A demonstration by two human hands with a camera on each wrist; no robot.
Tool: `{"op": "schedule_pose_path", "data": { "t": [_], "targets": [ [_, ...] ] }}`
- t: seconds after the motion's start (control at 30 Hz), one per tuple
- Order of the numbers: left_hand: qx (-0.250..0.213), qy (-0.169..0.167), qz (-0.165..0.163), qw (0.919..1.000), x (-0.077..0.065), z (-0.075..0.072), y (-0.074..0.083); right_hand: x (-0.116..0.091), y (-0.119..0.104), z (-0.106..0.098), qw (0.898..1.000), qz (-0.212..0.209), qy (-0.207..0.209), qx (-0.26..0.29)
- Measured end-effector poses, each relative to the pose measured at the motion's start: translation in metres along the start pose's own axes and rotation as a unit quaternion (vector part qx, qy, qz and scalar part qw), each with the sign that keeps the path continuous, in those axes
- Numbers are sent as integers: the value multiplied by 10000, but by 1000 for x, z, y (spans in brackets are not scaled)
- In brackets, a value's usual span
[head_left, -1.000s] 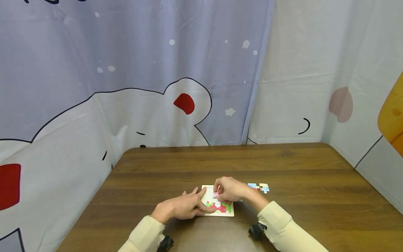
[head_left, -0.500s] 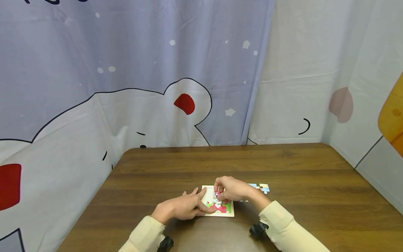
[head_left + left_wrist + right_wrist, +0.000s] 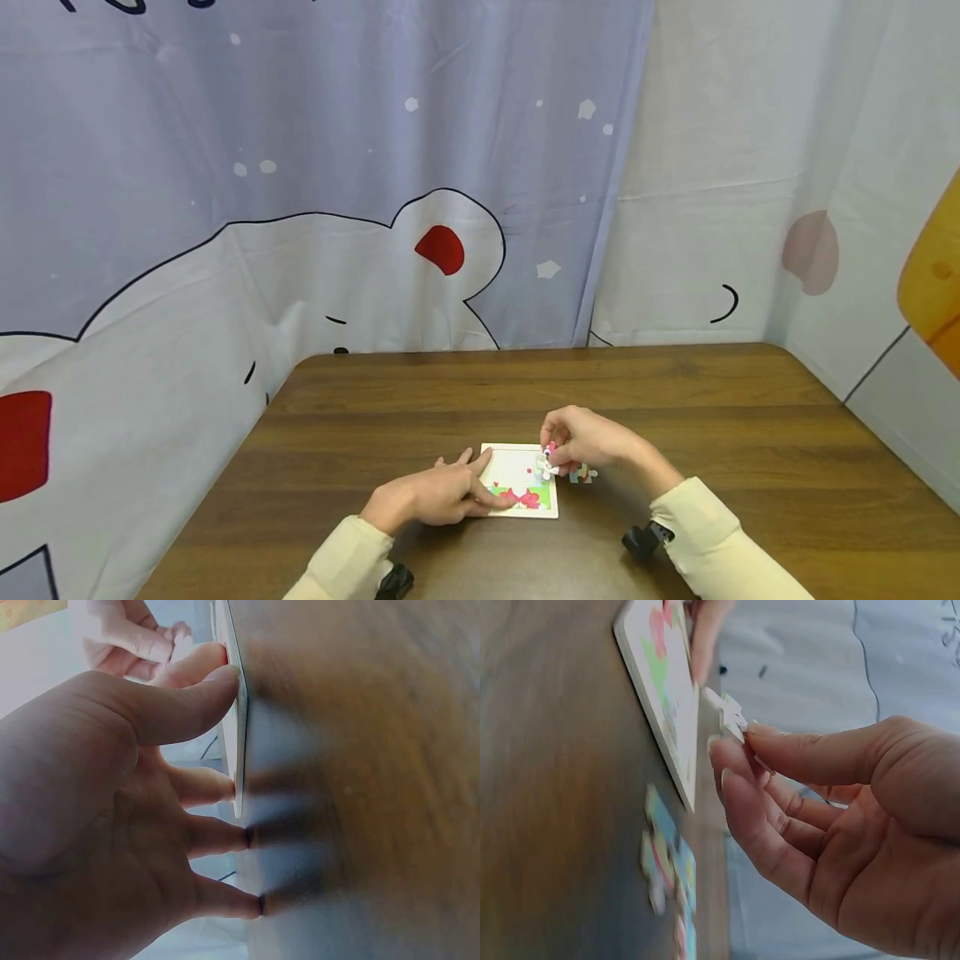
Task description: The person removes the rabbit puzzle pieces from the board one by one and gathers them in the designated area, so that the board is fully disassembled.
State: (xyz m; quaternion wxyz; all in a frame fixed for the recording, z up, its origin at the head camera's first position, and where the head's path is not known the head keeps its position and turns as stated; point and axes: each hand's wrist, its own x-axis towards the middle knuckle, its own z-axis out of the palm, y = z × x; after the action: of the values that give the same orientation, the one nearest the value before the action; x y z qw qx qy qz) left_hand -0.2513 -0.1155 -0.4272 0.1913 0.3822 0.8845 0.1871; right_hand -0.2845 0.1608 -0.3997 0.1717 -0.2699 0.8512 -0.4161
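Note:
A square wooden puzzle board [image 3: 506, 457] with a pale frame lies on the table, pink and green picture pieces along its near side. My left hand [image 3: 442, 492] rests over its left part with fingers spread; in the left wrist view, the thumb touches the board's edge [image 3: 241, 712] and two outer fingertips are down on the tabletop. Over the board's right side, my right hand [image 3: 588, 440] pinches a white and pink jigsaw piece [image 3: 546, 471] between thumb and fingertips. The right wrist view has this piece [image 3: 732, 718] raised off the board and tilted.
Loose jigsaw pieces [image 3: 583, 474] lie just right of the board, partly hidden under the right hand; the right wrist view has several pieces [image 3: 660, 859] there. The brown wooden table [image 3: 375, 400] reaches back to a printed curtain [image 3: 337, 275].
My right hand has lifted the pink and white jigsaw piece from the middle of the board and moved right with it, uncovering the pale board surface. My left hand has stayed in place.

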Motion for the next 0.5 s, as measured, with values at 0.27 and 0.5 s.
{"op": "schedule_pose_path", "data": {
  "t": [0.27,0.5],
  "targets": [
    [-69,16,-6,10000,-1,-1,0,-33,20,-37,9999,101,68,-80],
    [-103,19,-25,9999,-1,0,0,-47,34,-43,9992,308,131,-216]
  ]
}}
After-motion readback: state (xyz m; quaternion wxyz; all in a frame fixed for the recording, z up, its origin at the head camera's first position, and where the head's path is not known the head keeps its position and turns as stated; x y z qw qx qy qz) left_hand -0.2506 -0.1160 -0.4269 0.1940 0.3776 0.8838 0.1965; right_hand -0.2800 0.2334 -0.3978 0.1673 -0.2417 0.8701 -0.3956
